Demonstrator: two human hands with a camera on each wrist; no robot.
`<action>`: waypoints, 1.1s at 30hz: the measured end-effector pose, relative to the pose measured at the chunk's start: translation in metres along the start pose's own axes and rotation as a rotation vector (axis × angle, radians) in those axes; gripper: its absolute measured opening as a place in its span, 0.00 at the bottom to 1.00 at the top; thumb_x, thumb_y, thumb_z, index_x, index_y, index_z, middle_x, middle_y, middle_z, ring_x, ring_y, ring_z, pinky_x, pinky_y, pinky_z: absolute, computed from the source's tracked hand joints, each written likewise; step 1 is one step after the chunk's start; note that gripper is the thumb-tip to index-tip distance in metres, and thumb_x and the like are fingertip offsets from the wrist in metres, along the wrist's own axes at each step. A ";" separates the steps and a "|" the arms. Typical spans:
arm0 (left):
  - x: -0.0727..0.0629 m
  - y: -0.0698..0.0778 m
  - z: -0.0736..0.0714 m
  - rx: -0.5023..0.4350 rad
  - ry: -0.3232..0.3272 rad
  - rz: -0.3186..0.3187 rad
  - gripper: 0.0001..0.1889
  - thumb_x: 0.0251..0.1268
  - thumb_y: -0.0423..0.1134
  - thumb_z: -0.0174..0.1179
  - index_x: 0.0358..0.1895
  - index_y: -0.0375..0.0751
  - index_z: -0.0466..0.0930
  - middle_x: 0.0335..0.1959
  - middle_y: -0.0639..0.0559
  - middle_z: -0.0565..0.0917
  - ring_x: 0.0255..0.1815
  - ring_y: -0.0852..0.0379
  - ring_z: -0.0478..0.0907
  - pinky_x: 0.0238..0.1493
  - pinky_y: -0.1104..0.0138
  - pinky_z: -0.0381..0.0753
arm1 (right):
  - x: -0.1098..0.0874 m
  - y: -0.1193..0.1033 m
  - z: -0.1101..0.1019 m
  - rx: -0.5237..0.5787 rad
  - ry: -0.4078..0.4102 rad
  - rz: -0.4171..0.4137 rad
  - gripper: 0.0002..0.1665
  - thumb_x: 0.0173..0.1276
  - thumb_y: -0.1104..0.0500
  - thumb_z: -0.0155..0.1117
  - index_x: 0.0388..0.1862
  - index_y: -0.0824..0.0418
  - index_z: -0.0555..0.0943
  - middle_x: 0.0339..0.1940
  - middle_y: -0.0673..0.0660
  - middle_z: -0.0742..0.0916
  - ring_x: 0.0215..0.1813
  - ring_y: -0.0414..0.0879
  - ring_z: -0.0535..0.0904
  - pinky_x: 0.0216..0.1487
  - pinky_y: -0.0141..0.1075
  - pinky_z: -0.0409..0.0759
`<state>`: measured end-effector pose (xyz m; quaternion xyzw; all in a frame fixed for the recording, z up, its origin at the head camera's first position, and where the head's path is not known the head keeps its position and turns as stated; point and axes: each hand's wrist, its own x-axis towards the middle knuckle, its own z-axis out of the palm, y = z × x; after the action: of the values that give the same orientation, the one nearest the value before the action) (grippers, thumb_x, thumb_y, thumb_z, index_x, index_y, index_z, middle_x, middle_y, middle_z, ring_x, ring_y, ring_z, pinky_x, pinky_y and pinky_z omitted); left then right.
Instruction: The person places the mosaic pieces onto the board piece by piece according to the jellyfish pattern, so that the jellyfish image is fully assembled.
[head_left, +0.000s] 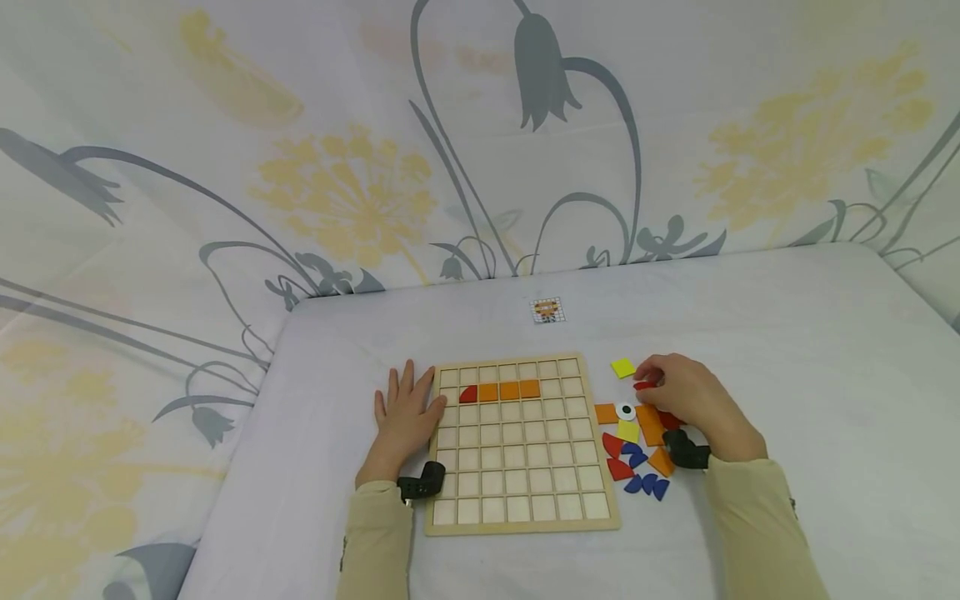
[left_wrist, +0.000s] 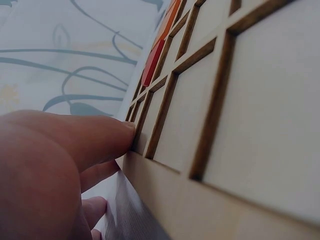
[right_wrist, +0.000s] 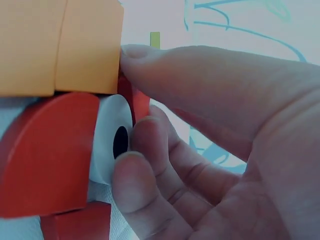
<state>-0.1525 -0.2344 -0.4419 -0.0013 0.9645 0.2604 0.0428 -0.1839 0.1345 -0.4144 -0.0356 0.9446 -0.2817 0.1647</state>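
Observation:
A wooden grid board [head_left: 505,460] lies on the table; its second row carries a red quarter-circle piece [head_left: 468,393] and three orange squares [head_left: 509,390] in a line. My left hand [head_left: 403,417] lies with fingers spread at the board's left edge, its thumb [left_wrist: 107,137] on the frame. Right of the board, my right hand [head_left: 686,396] pinches a red piece [head_left: 644,385] between thumb and fingertips. In the right wrist view a white disc with a black dot [right_wrist: 111,142] sits right by those fingertips, beside another red quarter-circle [right_wrist: 55,155]. The palm hides some pieces.
Loose pieces lie between board and right wrist: a yellow square [head_left: 623,367], an orange square [head_left: 606,414], an eye disc [head_left: 626,410], red quarter-circles [head_left: 619,469] and several small blue ones [head_left: 633,484]. A small pattern card [head_left: 547,310] lies beyond the board. Patterned cloth [head_left: 480,133] hangs behind.

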 end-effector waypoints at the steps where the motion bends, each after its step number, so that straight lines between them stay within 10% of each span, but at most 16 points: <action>1: 0.000 0.000 0.000 0.000 -0.001 0.000 0.29 0.65 0.48 0.46 0.68 0.44 0.56 0.71 0.41 0.42 0.69 0.42 0.29 0.60 0.43 0.27 | 0.000 0.000 0.000 -0.001 0.002 0.007 0.16 0.57 0.57 0.63 0.43 0.63 0.77 0.34 0.58 0.79 0.34 0.51 0.71 0.32 0.38 0.74; 33: -0.003 0.003 -0.003 -0.008 -0.003 -0.008 0.28 0.65 0.47 0.46 0.67 0.43 0.56 0.70 0.40 0.43 0.69 0.41 0.30 0.60 0.44 0.28 | 0.006 -0.031 0.022 0.175 0.056 -0.176 0.12 0.63 0.52 0.58 0.42 0.56 0.78 0.31 0.51 0.81 0.31 0.44 0.74 0.33 0.34 0.74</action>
<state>-0.1500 -0.2328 -0.4375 -0.0047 0.9634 0.2641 0.0455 -0.1826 0.0960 -0.4166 -0.0962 0.9139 -0.3772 0.1154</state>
